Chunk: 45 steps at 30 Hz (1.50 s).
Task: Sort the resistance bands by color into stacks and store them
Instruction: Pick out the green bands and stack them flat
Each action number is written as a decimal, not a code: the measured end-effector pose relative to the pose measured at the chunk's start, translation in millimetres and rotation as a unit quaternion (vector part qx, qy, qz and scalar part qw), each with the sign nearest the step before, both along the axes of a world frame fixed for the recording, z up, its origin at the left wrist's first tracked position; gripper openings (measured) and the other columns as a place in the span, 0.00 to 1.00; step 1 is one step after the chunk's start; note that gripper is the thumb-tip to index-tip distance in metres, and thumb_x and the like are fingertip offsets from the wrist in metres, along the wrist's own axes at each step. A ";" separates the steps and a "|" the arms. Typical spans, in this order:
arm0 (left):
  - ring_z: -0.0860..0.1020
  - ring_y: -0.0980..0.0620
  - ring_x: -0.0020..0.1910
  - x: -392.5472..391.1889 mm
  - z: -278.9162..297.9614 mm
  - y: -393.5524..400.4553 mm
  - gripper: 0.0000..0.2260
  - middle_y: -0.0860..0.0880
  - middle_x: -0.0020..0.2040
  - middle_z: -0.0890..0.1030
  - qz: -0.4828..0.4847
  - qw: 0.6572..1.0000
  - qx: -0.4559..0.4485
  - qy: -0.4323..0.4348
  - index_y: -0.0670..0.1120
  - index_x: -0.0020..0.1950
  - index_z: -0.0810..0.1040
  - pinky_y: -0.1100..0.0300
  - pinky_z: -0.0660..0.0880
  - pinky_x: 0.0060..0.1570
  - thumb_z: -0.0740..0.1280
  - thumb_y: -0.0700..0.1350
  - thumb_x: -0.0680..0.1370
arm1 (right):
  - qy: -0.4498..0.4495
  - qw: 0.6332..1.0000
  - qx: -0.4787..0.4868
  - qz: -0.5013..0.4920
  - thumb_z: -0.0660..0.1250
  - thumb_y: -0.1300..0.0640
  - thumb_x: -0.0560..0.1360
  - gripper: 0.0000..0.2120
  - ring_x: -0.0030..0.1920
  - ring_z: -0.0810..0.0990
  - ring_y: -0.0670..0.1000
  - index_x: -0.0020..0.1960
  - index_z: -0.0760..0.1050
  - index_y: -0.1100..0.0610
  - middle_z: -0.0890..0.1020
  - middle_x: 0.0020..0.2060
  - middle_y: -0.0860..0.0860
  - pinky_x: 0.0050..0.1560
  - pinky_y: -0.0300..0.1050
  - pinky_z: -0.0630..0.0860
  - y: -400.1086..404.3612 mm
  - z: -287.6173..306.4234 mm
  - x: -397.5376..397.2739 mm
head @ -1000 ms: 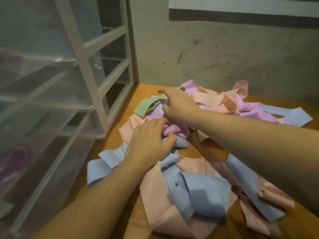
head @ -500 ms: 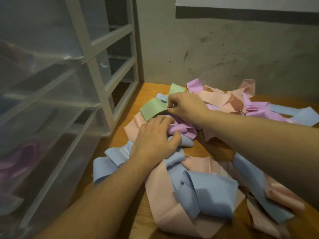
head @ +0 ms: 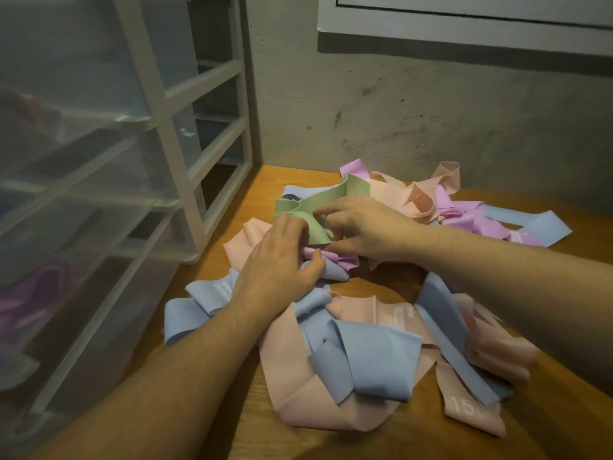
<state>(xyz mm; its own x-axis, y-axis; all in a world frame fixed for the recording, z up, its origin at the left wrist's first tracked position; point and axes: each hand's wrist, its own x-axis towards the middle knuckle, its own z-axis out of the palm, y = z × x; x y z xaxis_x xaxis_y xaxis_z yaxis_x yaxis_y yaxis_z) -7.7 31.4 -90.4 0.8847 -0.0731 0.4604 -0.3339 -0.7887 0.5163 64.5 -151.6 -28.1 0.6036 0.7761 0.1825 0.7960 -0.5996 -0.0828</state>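
On the wooden counter (head: 391,282), a tangled heap of blue, pink and purple resistance bands (head: 365,346) lies beside a translucent drawer unit (head: 99,200). At the heap's far side, the right hand (head: 361,227) pinches a green band (head: 315,207) with curled fingers, lifting it. The left hand (head: 282,260) rests on the heap, fingers bent against the green band and purple ones.

the green band (head: 323,202) has come up off the heap near frame centre — a second ago it lay flat beyond the right hand (head: 361,227), which now pinches it, while the left hand (head: 282,260) has slid up to its near end.
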 end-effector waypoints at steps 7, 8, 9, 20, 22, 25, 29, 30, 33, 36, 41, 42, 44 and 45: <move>0.69 0.49 0.60 -2.5 -2.3 1.1 0.22 0.49 0.68 0.65 0.022 0.995 0.086 -0.039 0.55 0.67 0.67 0.50 0.73 0.57 0.64 0.57 0.75 | 0.128 0.986 0.048 -0.089 0.71 0.58 0.74 0.16 0.35 0.72 0.47 0.35 0.65 0.49 0.74 0.32 0.46 0.35 0.43 0.69 -20.6 -2.2 -43.3; 0.68 0.48 0.63 -3.2 -1.6 1.0 0.23 0.48 0.70 0.64 0.030 0.994 0.103 -0.031 0.55 0.69 0.68 0.48 0.70 0.61 0.63 0.58 0.75 | 0.140 0.984 0.061 -0.093 0.71 0.60 0.73 0.16 0.34 0.72 0.46 0.35 0.64 0.50 0.73 0.32 0.46 0.35 0.44 0.69 -23.4 -1.8 -49.1; 0.67 0.48 0.65 -4.3 -0.6 0.5 0.23 0.48 0.72 0.62 0.031 0.992 0.117 -0.022 0.56 0.70 0.69 0.46 0.67 0.64 0.62 0.58 0.75 | 0.146 0.982 0.073 -0.096 0.71 0.61 0.73 0.16 0.34 0.71 0.46 0.36 0.64 0.50 0.72 0.31 0.46 0.35 0.44 0.69 -26.5 -1.1 -55.4; 0.51 0.52 0.79 -15.9 13.3 -0.5 0.26 0.54 0.82 0.53 -0.084 0.983 0.161 0.040 0.62 0.76 0.64 0.46 0.46 0.75 0.55 0.60 0.77 | 0.145 0.968 0.136 -0.152 0.65 0.63 0.76 0.11 0.39 0.72 0.48 0.50 0.66 0.51 0.73 0.41 0.46 0.38 0.46 0.73 -58.3 12.0 -119.1; 0.50 0.52 0.79 -19.1 22.0 -1.7 0.24 0.55 0.82 0.54 -0.103 0.976 0.185 0.047 0.62 0.73 0.69 0.49 0.42 0.76 0.57 0.60 0.77 | 0.161 0.963 0.140 -0.165 0.63 0.63 0.77 0.13 0.41 0.76 0.50 0.55 0.64 0.49 0.77 0.44 0.50 0.40 0.49 0.77 -63.3 13.6 -130.7; 0.56 0.52 0.77 -23.0 39.8 -7.7 0.17 0.56 0.80 0.59 -0.124 0.966 0.217 0.062 0.60 0.68 0.74 0.49 0.48 0.76 0.64 0.56 0.80 | 0.183 0.955 0.151 -0.180 0.60 0.63 0.78 0.16 0.38 0.76 0.51 0.60 0.62 0.48 0.79 0.43 0.54 0.43 0.56 0.77 -70.6 16.5 -148.5; 0.68 0.56 0.68 -33.0 60.9 -18.8 0.26 0.56 0.76 0.67 -0.198 0.947 0.208 0.147 0.57 0.76 0.67 0.59 0.64 0.68 0.69 0.53 0.78 | 0.218 0.938 0.175 -0.207 0.58 0.56 0.77 0.25 0.52 0.81 0.53 0.67 0.56 0.33 0.81 0.56 0.51 0.55 0.60 0.79 -76.7 14.5 -170.4; 0.69 0.58 0.66 -36.9 64.3 -22.2 0.28 0.57 0.74 0.69 -0.218 0.940 0.206 0.161 0.57 0.76 0.65 0.61 0.66 0.67 0.70 0.54 0.78 | 0.215 0.938 0.168 -0.212 0.56 0.53 0.76 0.27 0.56 0.80 0.54 0.68 0.54 0.30 0.80 0.59 0.51 0.60 0.62 0.76 -79.1 12.6 -174.3; 0.73 0.58 0.63 -50.1 70.6 -36.6 0.28 0.58 0.70 0.73 -0.255 0.933 0.203 0.150 0.60 0.75 0.66 0.58 0.72 0.65 0.70 0.59 0.77 | 0.216 0.938 0.150 -0.225 0.53 0.52 0.77 0.30 0.54 0.80 0.52 0.74 0.52 0.30 0.80 0.57 0.49 0.65 0.60 0.73 -85.5 10.9 -191.2; 0.75 0.58 0.62 -63.8 73.0 -51.1 0.19 0.57 0.67 0.76 -0.260 0.930 0.222 0.131 0.57 0.67 0.76 0.54 0.73 0.64 0.69 0.59 0.78 | 0.228 0.935 0.153 -0.223 0.55 0.60 0.82 0.26 0.50 0.78 0.48 0.77 0.63 0.39 0.76 0.50 0.43 0.56 0.50 0.79 -90.6 15.3 -212.2; 0.75 0.57 0.53 -81.5 62.9 -62.1 0.08 0.60 0.52 0.79 -0.232 0.928 0.280 0.082 0.57 0.55 0.80 0.51 0.69 0.64 0.66 0.58 0.80 | 0.206 0.937 0.161 -0.231 0.62 0.61 0.79 0.20 0.46 0.77 0.49 0.67 0.76 0.42 0.72 0.44 0.36 0.49 0.46 0.79 -101.4 17.9 -243.3; 0.75 0.57 0.52 -84.6 62.4 -62.7 0.08 0.59 0.51 0.80 -0.230 0.931 0.271 0.078 0.56 0.56 0.79 0.52 0.68 0.64 0.67 0.57 0.80 | 0.212 0.933 0.177 -0.231 0.64 0.60 0.79 0.19 0.45 0.78 0.49 0.65 0.77 0.43 0.75 0.45 0.38 0.48 0.46 0.79 -105.3 15.2 -247.6; 0.76 0.53 0.53 -91.7 62.4 -64.8 0.12 0.56 0.53 0.81 -0.218 0.937 0.265 0.059 0.54 0.60 0.76 0.58 0.66 0.61 0.68 0.56 0.79 | 0.212 0.927 0.208 -0.231 0.66 0.55 0.78 0.18 0.47 0.79 0.48 0.65 0.75 0.41 0.78 0.48 0.41 0.49 0.47 0.80 -113.3 8.1 -254.5; 0.76 0.52 0.54 -95.1 62.4 -65.4 0.13 0.54 0.54 0.82 -0.208 0.941 0.260 0.052 0.52 0.62 0.74 0.60 0.66 0.57 0.68 0.55 0.79 | 0.207 0.925 0.218 -0.233 0.67 0.53 0.77 0.21 0.47 0.79 0.48 0.67 0.71 0.39 0.78 0.50 0.41 0.49 0.47 0.80 -117.4 4.6 -256.9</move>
<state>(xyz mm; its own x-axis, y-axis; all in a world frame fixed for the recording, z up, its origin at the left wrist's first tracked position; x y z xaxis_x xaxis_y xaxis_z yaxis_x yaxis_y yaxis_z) -102.7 -34.0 -28.0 0.7679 -0.6150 0.1791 -0.6388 -0.7558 0.1437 -192.4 -269.0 -23.5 0.9425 0.3204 0.0949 0.3046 -0.7071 -0.6381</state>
